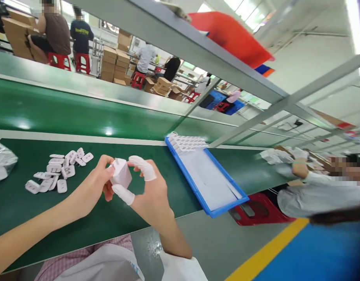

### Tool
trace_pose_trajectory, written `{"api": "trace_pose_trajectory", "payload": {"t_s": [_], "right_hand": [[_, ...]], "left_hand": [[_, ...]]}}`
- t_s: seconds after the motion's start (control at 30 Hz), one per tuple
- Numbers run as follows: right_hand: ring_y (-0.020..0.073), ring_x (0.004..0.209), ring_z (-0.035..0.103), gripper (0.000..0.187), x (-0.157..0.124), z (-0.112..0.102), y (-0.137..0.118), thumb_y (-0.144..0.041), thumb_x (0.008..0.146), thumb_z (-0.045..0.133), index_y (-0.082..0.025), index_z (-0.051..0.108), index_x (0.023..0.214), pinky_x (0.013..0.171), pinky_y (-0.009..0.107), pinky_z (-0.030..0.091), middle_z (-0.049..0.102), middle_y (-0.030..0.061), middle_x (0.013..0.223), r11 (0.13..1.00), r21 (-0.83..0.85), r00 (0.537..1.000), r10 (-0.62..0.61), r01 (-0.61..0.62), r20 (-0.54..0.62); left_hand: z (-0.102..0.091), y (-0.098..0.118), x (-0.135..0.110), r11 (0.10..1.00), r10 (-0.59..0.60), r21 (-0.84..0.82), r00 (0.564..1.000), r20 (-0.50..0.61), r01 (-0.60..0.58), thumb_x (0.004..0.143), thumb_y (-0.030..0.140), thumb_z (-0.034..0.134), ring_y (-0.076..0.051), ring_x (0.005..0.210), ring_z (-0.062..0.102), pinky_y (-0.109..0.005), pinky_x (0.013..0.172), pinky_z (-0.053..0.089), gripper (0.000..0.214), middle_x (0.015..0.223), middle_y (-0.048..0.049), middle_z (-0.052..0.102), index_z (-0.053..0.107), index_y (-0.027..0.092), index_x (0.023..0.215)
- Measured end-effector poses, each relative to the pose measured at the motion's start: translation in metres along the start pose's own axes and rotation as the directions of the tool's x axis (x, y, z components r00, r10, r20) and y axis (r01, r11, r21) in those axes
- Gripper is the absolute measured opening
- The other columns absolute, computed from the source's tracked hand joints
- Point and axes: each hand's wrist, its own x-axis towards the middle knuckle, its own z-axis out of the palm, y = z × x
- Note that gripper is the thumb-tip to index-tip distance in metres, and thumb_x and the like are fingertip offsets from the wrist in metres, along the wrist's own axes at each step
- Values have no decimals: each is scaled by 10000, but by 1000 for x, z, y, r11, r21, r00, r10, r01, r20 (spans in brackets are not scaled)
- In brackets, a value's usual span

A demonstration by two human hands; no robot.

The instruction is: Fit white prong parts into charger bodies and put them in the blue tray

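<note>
My left hand (102,175) pinches a white power adapter housing (121,174) between thumb and fingers, with a small metal prong showing at its upper end. Around the adapter's right side my right hand (149,189) curves, thumb and forefinger spread apart. White finger cots cover those two fingertips. The thumb tip is close to the adapter's lower edge; whether it touches I cannot tell. Left of my hands, several small white plug covers (62,186) with prongs lie scattered on the green table (89,230).
A blue-rimmed tray (211,212) to the right has rows of white adapters (187,143) at its far end. At the left edge sits a clear plastic bag (2,162). A co-worker (320,195) sits at right near white parts (276,156). A metal shelf frame (241,74) crosses overhead.
</note>
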Motion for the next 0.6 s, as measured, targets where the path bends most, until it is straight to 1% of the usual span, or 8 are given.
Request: {"api": "trace_pose_trajectory", "payload": {"t_s": [0.1,0.2,0.27,0.33,0.4,0.43,0.5,0.6], "right_hand": [[193,870,578,512,-12,1,13,-301,827,666,-215,477,1295,748,334,516,613,71,1018,994,-16,988,106,-105,115],[159,777,568,478,-25,-4,39,-291,796,677,-213,537,1247,698,291,508,611,36,926,967,35,946,237,-250,224],[138,692,542,464,-32,-16,68,-291,754,702,-219,582,1197,652,270,492,594,2,829,932,45,912,342,-361,227],[126,636,515,461,-36,-38,110,-297,720,712,-213,610,1162,622,263,476,576,-16,771,885,35,881,457,-465,124],[133,632,523,474,-38,-70,163,-328,704,701,-189,616,1149,621,273,480,590,-5,779,826,23,823,563,-563,-70],[147,655,542,475,-40,-89,192,-341,699,689,-173,619,1137,641,285,491,603,9,791,795,14,781,600,-607,-173],[182,734,590,513,-43,-128,249,-330,651,691,-153,619,1127,717,316,511,637,38,841,705,-35,660,645,-709,-386],[219,791,602,527,-52,-176,321,-283,641,662,-105,603,1133,813,383,496,656,97,921,617,-48,547,656,-786,-521]], "left_hand": [[12,-14,6,967,15,255,998,-66,2,912,620,319,-170,629,521,-285,591,432,399,686,35,540,397,243,1015],[23,-25,11,912,-48,407,999,-2,45,925,627,283,-192,666,512,-308,623,411,413,709,34,519,349,252,1085],[25,-35,15,876,-87,479,996,37,59,925,634,280,-198,679,509,-326,663,416,446,744,34,503,310,264,1171],[24,-46,20,849,-123,523,991,55,76,921,646,283,-198,681,503,-330,680,421,484,756,36,484,282,277,1234],[20,-56,27,842,-149,532,987,66,91,919,653,279,-193,678,505,-321,674,429,501,759,34,477,290,277,1250],[18,-61,30,844,-151,529,986,73,90,923,649,276,-188,679,512,-316,673,435,497,769,31,483,299,275,1250],[14,-71,37,850,-130,521,989,77,71,929,639,279,-179,667,529,-305,657,445,489,780,27,497,312,269,1247],[9,-86,45,865,-75,500,997,34,48,910,644,324,-171,609,539,-291,602,459,503,752,32,505,339,265,1240]]}}
